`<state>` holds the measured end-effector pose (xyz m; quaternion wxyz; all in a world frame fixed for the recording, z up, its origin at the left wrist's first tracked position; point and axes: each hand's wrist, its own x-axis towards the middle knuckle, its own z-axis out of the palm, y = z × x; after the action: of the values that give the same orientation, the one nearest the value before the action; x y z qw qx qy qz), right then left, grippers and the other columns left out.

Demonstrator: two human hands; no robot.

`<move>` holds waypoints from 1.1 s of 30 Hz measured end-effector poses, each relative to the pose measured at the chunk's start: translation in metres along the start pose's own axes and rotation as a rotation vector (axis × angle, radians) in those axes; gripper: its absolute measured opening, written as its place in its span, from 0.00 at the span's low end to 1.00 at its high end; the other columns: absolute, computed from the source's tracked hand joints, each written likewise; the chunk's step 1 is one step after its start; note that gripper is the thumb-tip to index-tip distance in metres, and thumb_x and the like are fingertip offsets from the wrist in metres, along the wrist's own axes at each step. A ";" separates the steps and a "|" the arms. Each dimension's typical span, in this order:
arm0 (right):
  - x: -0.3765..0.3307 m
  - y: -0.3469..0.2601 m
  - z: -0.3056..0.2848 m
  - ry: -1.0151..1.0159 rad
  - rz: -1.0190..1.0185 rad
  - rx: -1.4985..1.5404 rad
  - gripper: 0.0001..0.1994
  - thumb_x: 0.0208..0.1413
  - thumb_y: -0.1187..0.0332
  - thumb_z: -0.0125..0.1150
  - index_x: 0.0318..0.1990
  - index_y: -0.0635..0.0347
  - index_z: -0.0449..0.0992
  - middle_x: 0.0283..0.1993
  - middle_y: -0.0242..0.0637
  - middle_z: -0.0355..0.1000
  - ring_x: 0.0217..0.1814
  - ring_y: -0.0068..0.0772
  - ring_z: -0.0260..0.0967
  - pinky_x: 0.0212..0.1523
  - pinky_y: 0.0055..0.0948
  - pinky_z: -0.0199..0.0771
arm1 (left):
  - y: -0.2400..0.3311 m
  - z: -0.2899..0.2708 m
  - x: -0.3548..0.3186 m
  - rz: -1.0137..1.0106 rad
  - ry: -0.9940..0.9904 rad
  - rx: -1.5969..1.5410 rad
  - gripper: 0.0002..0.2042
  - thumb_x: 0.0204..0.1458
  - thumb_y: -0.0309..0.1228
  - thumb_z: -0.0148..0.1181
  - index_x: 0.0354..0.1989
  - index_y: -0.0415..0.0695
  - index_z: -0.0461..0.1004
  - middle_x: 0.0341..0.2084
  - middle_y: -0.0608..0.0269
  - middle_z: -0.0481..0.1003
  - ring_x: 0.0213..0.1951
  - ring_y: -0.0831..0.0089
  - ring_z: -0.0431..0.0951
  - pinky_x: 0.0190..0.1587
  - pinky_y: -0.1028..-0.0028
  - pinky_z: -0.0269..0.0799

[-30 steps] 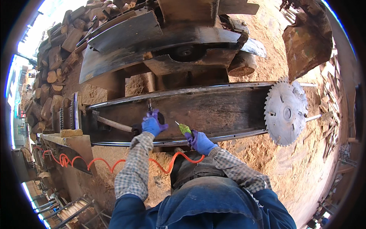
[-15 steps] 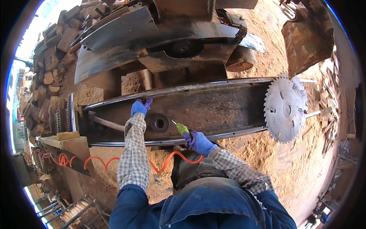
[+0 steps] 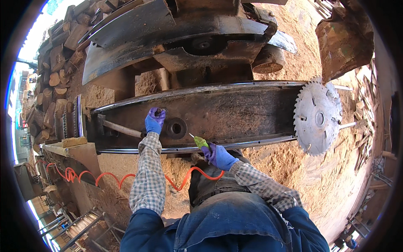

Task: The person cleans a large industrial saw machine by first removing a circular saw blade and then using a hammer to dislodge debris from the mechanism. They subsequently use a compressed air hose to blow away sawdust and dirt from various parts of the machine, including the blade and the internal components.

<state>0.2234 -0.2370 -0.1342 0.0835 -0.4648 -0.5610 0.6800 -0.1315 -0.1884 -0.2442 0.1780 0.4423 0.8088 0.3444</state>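
Observation:
My left hand (image 3: 154,122), in a purple and blue glove, is closed around a small dark round piece (image 3: 158,112), perhaps a nut, above the long steel channel (image 3: 235,113). Just right of that hand is a round flange with a hole (image 3: 176,128). A green air blow gun (image 3: 199,142) with a thin metal nozzle is gripped in my gloved right hand (image 3: 219,156), over the channel's near rail. Its nozzle points up and left, apart from the flange. An orange coiled hose (image 3: 126,175) runs from the right hand toward the left.
A hammer (image 3: 121,127) lies in the channel's left end. A toothed circular saw blade (image 3: 319,117) stands at its right end. Beyond the channel is a heavy steel machine body (image 3: 168,46). Stacked logs (image 3: 54,80) rise at the far left, and sawdust (image 3: 277,180) covers the ground.
My left hand has turned and its fingers have curled, so the small dark piece now shows. The right hand holds the blow gun almost where it was. The view has shifted slightly.

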 end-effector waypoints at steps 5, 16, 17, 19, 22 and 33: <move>0.003 0.005 0.007 -0.024 -0.088 0.040 0.23 0.67 0.50 0.51 0.41 0.67 0.74 0.23 0.43 0.75 0.25 0.39 0.74 0.30 0.39 0.72 | 0.014 -0.013 -0.003 0.043 -0.081 0.009 0.21 0.44 0.41 0.74 0.42 0.42 0.76 0.32 0.58 0.80 0.33 0.70 0.80 0.39 0.67 0.77; 0.007 -0.019 -0.018 0.014 -0.025 0.035 0.26 0.67 0.48 0.50 0.42 0.70 0.73 0.25 0.46 0.76 0.26 0.39 0.77 0.29 0.37 0.74 | 0.107 0.001 -0.098 -0.101 -0.485 0.751 0.59 0.34 0.56 0.76 0.75 0.62 0.45 0.72 0.46 0.49 0.67 0.41 0.58 0.64 0.48 0.61; 0.007 -0.022 -0.020 -0.007 -0.009 0.035 0.26 0.67 0.47 0.50 0.42 0.70 0.73 0.25 0.46 0.77 0.26 0.38 0.77 0.30 0.37 0.75 | 0.106 0.004 -0.094 -0.131 -0.490 0.738 0.58 0.34 0.54 0.77 0.75 0.61 0.46 0.71 0.46 0.50 0.67 0.41 0.58 0.64 0.48 0.61; 0.009 -0.019 -0.018 -0.039 -0.003 0.030 0.27 0.67 0.47 0.50 0.42 0.70 0.72 0.25 0.45 0.76 0.25 0.36 0.76 0.29 0.36 0.75 | 0.110 0.006 -0.088 -0.173 -0.499 0.728 0.57 0.34 0.52 0.77 0.74 0.60 0.47 0.70 0.43 0.53 0.66 0.40 0.59 0.64 0.49 0.62; 0.006 -0.018 -0.018 -0.046 -0.006 0.052 0.27 0.67 0.47 0.49 0.43 0.71 0.72 0.25 0.43 0.76 0.24 0.34 0.75 0.29 0.35 0.74 | 0.105 -0.007 -0.090 -0.095 -0.520 0.584 0.57 0.34 0.52 0.77 0.74 0.57 0.49 0.67 0.39 0.56 0.64 0.40 0.61 0.64 0.49 0.63; 0.018 0.011 -0.015 0.002 -0.060 0.012 0.26 0.68 0.48 0.50 0.44 0.71 0.73 0.26 0.42 0.76 0.24 0.31 0.73 0.28 0.34 0.73 | 0.136 -0.059 0.006 -0.091 -0.270 0.673 0.56 0.35 0.51 0.77 0.74 0.57 0.49 0.68 0.41 0.57 0.65 0.42 0.61 0.66 0.50 0.61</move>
<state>0.2292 -0.2190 -0.1520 0.1073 -0.4477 -0.5706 0.6801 -0.0887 -0.1563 -0.1057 0.1429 0.4813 0.8647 -0.0108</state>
